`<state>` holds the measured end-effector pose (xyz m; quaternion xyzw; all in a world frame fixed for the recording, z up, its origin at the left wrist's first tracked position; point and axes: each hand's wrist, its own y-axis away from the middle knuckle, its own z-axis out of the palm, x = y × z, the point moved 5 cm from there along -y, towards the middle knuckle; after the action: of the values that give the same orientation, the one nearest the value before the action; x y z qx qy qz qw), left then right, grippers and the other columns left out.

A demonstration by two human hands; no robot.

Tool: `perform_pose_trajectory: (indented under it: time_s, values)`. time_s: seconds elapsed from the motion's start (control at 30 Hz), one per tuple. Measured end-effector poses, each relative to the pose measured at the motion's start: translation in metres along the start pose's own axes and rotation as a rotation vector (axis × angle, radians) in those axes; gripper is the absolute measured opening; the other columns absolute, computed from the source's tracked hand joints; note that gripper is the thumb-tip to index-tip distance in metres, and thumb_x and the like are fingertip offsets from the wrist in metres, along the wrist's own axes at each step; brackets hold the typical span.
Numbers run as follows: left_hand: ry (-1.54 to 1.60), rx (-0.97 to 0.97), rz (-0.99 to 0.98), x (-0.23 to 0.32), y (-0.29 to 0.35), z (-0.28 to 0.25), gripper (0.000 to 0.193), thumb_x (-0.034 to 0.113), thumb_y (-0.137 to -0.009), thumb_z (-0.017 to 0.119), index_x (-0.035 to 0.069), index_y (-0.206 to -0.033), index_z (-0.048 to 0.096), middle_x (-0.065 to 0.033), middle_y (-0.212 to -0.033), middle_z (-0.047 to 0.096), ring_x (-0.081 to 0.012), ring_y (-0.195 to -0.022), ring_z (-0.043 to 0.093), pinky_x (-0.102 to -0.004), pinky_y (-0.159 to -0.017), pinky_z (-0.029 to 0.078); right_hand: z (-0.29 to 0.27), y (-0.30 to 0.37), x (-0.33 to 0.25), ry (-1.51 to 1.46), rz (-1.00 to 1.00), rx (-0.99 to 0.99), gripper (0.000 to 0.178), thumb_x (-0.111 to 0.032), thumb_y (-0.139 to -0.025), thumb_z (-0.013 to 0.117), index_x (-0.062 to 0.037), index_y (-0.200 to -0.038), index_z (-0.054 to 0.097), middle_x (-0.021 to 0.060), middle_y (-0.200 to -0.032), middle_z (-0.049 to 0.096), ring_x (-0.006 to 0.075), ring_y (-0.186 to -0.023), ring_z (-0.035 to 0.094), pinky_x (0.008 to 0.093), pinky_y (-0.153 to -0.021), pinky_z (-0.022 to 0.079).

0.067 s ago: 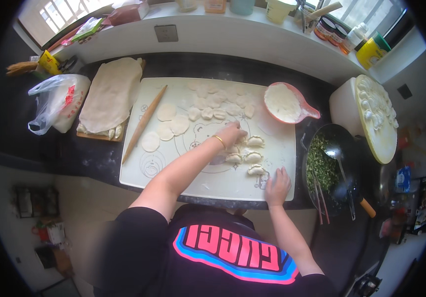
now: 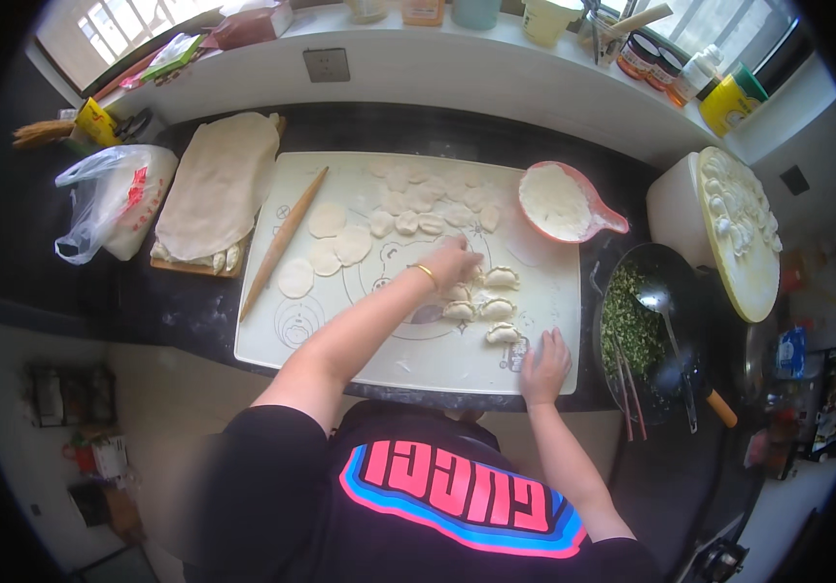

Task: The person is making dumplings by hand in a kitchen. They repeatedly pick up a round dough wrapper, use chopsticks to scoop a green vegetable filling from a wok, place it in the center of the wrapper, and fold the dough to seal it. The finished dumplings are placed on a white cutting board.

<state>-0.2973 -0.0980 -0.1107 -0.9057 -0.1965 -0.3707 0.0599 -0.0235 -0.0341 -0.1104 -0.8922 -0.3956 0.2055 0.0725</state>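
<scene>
My left hand (image 2: 452,262), with a gold bracelet on the wrist, reaches across the white pastry mat (image 2: 340,350) to a cluster of folded dumplings (image 2: 499,309). Its bent fingers rest over one of them, and the grip is hidden. My right hand (image 2: 545,366) lies flat with its fingers apart on the mat's near right corner, next to a small grey object (image 2: 518,352). Round dough wrappers (image 2: 326,248) lie on the left and far side of the mat. A wooden rolling pin (image 2: 282,243) lies slanted across its left edge.
A pink-handled bowl of flour (image 2: 559,201) sits at the mat's far right. A dark wok (image 2: 682,291) holds green filling, a spoon and chopsticks. A round tray of dumplings (image 2: 741,233) stands further right. A cloth-covered board (image 2: 216,185) and a plastic bag (image 2: 107,199) are left.
</scene>
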Motion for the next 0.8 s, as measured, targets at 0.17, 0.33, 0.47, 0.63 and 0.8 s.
perform_pose_trajectory:
  time_s: [0.17, 0.33, 0.47, 0.63, 0.8]
  values:
    - [-0.288, 0.496, -0.279, -0.081, 0.054, -0.081, 0.040, 0.022, -0.069, 0.070, 0.005, -0.103, 0.057, -0.0163, -0.106, 0.052, -0.0324, -0.100, 0.049, -0.0393, -0.086, 0.042, 0.002, 0.002, 0.002, 0.012, -0.012, 0.015, 0.044, -0.018, -0.075, 0.055, -0.0017, -0.116, 0.048, 0.0171, -0.126, 0.043, 0.0341, -0.112, 0.040, 0.0451, -0.096, 0.029]
    - [-0.308, 0.331, -0.497, -0.118, 0.085, -0.111, 0.046, 0.022, -0.063, 0.074, 0.008, -0.104, 0.057, -0.0134, -0.106, 0.053, -0.0316, -0.104, 0.047, -0.0412, -0.087, 0.041, 0.001, 0.003, 0.001, 0.016, -0.028, 0.031, 0.044, -0.018, -0.075, 0.055, -0.0017, -0.116, 0.048, 0.0175, -0.126, 0.043, 0.0341, -0.111, 0.041, 0.0451, -0.095, 0.030]
    - [-0.329, 0.235, -0.490, -0.121, 0.080, -0.115, 0.045, 0.021, -0.059, 0.076, 0.010, -0.099, 0.058, -0.0121, -0.105, 0.054, -0.0310, -0.105, 0.047, -0.0409, -0.087, 0.040, 0.002, 0.002, 0.002, -0.001, -0.050, 0.060, 0.042, -0.017, -0.075, 0.055, -0.0018, -0.114, 0.049, 0.0172, -0.124, 0.044, 0.0341, -0.111, 0.041, 0.0450, -0.095, 0.030]
    - [-0.288, 0.183, -0.454, -0.110, 0.084, -0.118, 0.030, 0.016, -0.057, 0.071, 0.011, -0.084, 0.059, -0.0093, -0.095, 0.056, -0.0301, -0.100, 0.049, -0.0400, -0.083, 0.039, 0.001, 0.001, 0.004, -0.171, -0.001, 0.125, 0.034, -0.012, -0.075, 0.056, -0.0017, -0.108, 0.054, 0.0165, -0.119, 0.048, 0.0337, -0.110, 0.043, 0.0441, -0.094, 0.031]
    - [-0.291, -0.024, -0.435, -0.112, 0.088, -0.098, 0.022, 0.018, -0.059, 0.068, 0.013, -0.079, 0.060, -0.0087, -0.093, 0.056, -0.0296, -0.097, 0.050, -0.0397, -0.080, 0.038, -0.025, -0.023, -0.084, -0.515, -0.106, 0.118, 0.026, -0.007, -0.076, 0.055, -0.0017, -0.102, 0.057, 0.0164, -0.108, 0.054, 0.0322, -0.104, 0.048, 0.0388, -0.090, 0.036]
